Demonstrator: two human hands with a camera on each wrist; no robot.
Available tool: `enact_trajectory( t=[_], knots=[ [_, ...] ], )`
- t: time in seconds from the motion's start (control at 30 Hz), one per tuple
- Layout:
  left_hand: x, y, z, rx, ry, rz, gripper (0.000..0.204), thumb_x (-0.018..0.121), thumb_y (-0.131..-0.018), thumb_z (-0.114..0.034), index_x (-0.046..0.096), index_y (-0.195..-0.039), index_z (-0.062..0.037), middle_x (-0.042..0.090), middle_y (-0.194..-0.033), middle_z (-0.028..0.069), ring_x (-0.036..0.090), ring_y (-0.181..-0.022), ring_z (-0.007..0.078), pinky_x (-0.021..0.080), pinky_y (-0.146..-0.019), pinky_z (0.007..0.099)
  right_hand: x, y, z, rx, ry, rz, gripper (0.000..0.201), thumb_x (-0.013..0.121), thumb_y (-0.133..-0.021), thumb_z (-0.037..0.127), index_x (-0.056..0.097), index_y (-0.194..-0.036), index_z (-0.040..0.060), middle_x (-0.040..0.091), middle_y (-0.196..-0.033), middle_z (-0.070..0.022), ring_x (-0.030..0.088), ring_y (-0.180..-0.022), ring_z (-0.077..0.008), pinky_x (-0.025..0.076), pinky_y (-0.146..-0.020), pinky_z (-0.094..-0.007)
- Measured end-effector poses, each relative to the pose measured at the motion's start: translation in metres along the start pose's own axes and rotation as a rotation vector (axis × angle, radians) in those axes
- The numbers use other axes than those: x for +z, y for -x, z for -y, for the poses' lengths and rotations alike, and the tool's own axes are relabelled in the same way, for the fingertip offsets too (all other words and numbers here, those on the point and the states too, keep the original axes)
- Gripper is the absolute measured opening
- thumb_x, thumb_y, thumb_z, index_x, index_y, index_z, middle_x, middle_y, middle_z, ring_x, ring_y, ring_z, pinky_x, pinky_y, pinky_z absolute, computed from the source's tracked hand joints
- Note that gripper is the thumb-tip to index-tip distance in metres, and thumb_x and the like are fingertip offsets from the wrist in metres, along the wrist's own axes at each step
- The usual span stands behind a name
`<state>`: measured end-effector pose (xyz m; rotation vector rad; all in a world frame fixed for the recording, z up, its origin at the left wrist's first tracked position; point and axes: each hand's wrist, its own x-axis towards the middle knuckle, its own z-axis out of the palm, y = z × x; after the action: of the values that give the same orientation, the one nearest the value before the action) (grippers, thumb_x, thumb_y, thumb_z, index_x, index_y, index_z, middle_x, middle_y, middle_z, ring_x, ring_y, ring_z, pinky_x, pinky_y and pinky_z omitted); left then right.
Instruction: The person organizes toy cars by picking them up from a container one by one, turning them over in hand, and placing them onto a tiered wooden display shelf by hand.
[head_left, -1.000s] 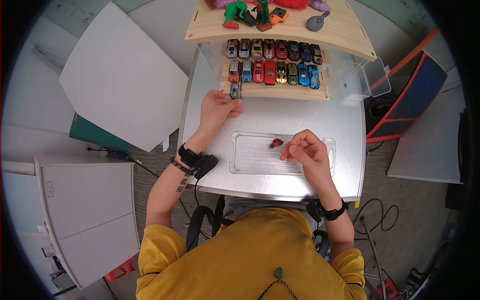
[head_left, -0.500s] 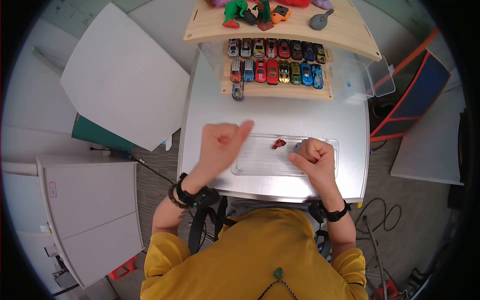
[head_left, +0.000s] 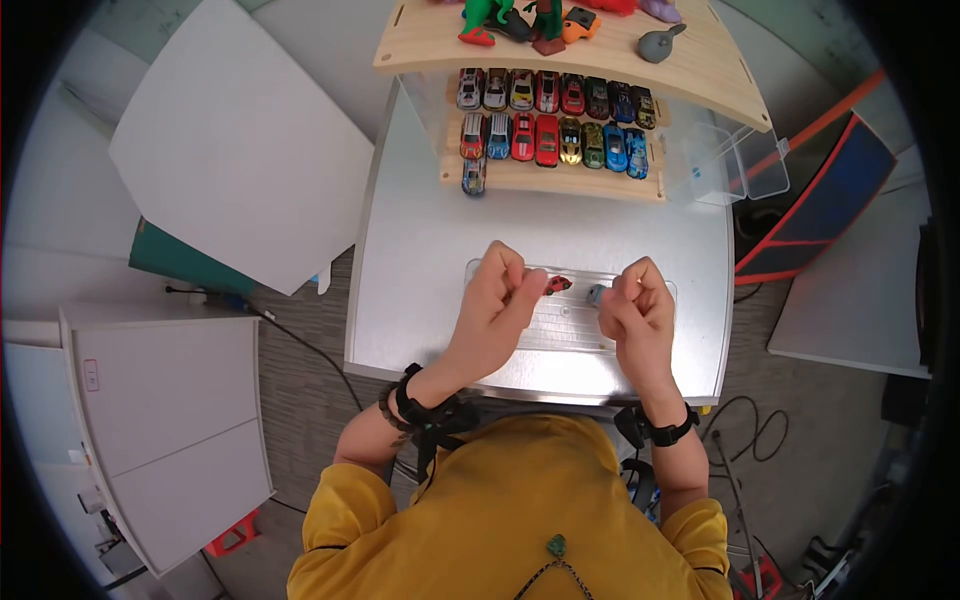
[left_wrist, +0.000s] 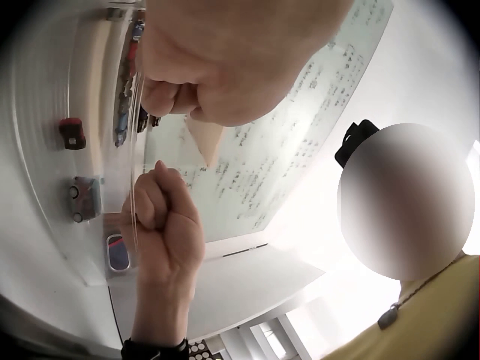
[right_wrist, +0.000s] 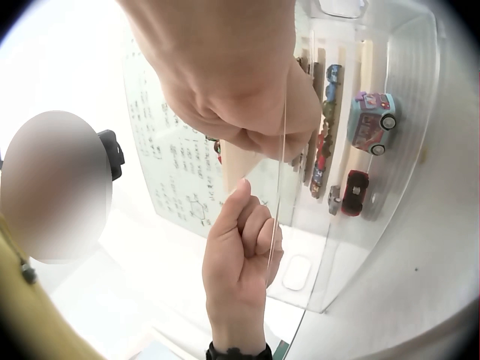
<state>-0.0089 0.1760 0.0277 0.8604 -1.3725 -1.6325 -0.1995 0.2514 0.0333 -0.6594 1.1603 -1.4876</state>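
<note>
My left hand (head_left: pixel 493 308) hovers over the left part of a clear plastic tray (head_left: pixel 565 340), fingers curled, with nothing visible in it. Just beyond its fingertips lies a small red toy car (head_left: pixel 559 285) in the tray. My right hand (head_left: pixel 640 315) is curled into a loose fist above the tray's right part, also with nothing visible in its grip. A light-blue toy van (right_wrist: pixel 371 124) sits beside its fingers, partly hidden in the head view. In the right wrist view, the red car (right_wrist: pixel 355 193) stands near the van.
Behind the tray, a wooden stand (head_left: pixel 560 180) bears two rows of toy cars, with a single car (head_left: pixel 474 177) before the front row at left. A wooden shelf (head_left: pixel 570 55) above carries toy figures. At the right stands a clear box (head_left: pixel 715 180).
My left hand has left the single car at the stand's left and come back toward me and right, over the tray. My right hand's fingers have curled in beside the van.
</note>
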Motion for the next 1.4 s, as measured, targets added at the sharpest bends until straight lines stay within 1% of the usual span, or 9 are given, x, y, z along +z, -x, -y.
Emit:
enact_trajectory(
  t=[0.17,0.23,0.4,0.5,0.67,0.8,0.87,0.97,1.4],
  knots=[
    [-0.004,-0.006,0.000,-0.187,0.448,-0.056,0.024,0.042,-0.095,0.009,0.041,-0.079,-0.0082,0.044,-0.068,0.0039,0.037,-0.056,0.0120,0.033,-0.051,0.0293,-0.003,0.001,0.010,-0.080,0.100,-0.068,0.022,0.045,-0.089,-0.012,0.055,-0.077,0.0046,0.055,-0.067,-0.0014,0.048,-0.059,-0.0083,0.038,-0.055,-0.0251],
    [-0.013,-0.009,0.010,0.153,0.288,0.134,0.021,0.040,-0.082,0.011,0.040,-0.072,-0.0075,0.045,-0.069,0.0066,0.039,-0.058,0.0148,0.034,-0.052,0.0311,-0.018,-0.001,0.006,-0.421,0.422,0.096,0.022,0.043,-0.081,-0.013,0.055,-0.069,0.0017,0.058,-0.066,-0.0055,0.053,-0.063,-0.0116,0.041,-0.061,-0.0258],
    [-0.023,-0.001,0.008,-0.084,0.438,0.202,0.023,0.041,-0.075,0.013,0.035,-0.065,-0.0071,0.039,-0.061,0.0028,0.032,-0.054,0.0135,0.024,-0.051,0.0296,-0.036,0.007,0.001,-0.433,0.484,0.040,0.020,0.038,-0.072,-0.012,0.048,-0.061,0.0015,0.049,-0.058,-0.0063,0.048,-0.055,-0.0148,0.034,-0.052,-0.0310],
    [-0.019,-0.001,0.000,-0.107,0.408,0.251,0.023,0.041,-0.072,0.013,0.034,-0.064,-0.0070,0.034,-0.058,0.0003,0.026,-0.054,0.0119,0.019,-0.051,0.0300,-0.022,0.010,0.004,-0.434,0.719,0.044,0.017,0.039,-0.069,-0.012,0.047,-0.062,0.0010,0.046,-0.057,-0.0086,0.044,-0.051,-0.0175,0.031,-0.049,-0.0340],
    [-0.018,-0.008,-0.009,0.138,-0.071,0.293,0.016,0.038,-0.070,0.008,0.036,-0.063,-0.0067,0.034,-0.058,0.0011,0.027,-0.056,0.0106,0.022,-0.052,0.0294,-0.016,0.008,0.003,-0.494,0.833,0.065,0.014,0.047,-0.077,-0.011,0.054,-0.072,0.0003,0.051,-0.064,-0.0120,0.049,-0.053,-0.0247,0.036,-0.051,-0.0357],
    [-0.022,-0.015,-0.002,0.003,0.159,0.287,0.015,0.039,-0.073,0.009,0.041,-0.070,-0.0063,0.045,-0.066,0.0044,0.034,-0.058,0.0108,0.025,-0.054,0.0284,-0.002,0.007,0.009,-0.433,1.045,-0.023,0.008,0.063,-0.086,-0.003,0.061,-0.092,0.0006,0.061,-0.084,-0.0149,0.063,-0.066,-0.0297,0.048,-0.058,-0.0381],
    [-0.020,-0.015,-0.005,-0.164,0.343,0.192,0.014,0.043,-0.085,0.007,0.048,-0.082,-0.0062,0.054,-0.078,0.0062,0.043,-0.063,0.0114,0.032,-0.057,0.0265,-0.001,0.010,0.013,-0.372,1.162,-0.013,0.015,0.068,-0.085,-0.001,0.063,-0.098,0.0006,0.063,-0.091,-0.0156,0.066,-0.071,-0.0316,0.051,-0.061,-0.0395],
    [-0.016,-0.016,-0.008,-0.155,0.308,0.131,0.007,0.051,-0.100,-0.001,0.056,-0.097,-0.0048,0.061,-0.088,0.0065,0.052,-0.070,0.0116,0.041,-0.062,0.0259,-0.001,0.014,0.013,-0.307,1.300,0.003,0.028,0.075,-0.082,0.001,0.065,-0.109,0.0001,0.064,-0.099,-0.0165,0.069,-0.078,-0.0339,0.055,-0.065,-0.0417],
    [-0.017,-0.016,-0.006,-0.157,0.211,0.150,0.014,0.068,-0.100,-0.004,0.063,-0.113,-0.0012,0.070,-0.099,0.0088,0.062,-0.079,0.0126,0.049,-0.068,0.0273,-0.003,0.015,0.008,-0.321,1.489,-0.029,0.029,0.076,-0.080,-0.001,0.070,-0.108,-0.0015,0.066,-0.103,-0.0156,0.071,-0.084,-0.0341,0.057,-0.069,-0.0419]
  ],
)
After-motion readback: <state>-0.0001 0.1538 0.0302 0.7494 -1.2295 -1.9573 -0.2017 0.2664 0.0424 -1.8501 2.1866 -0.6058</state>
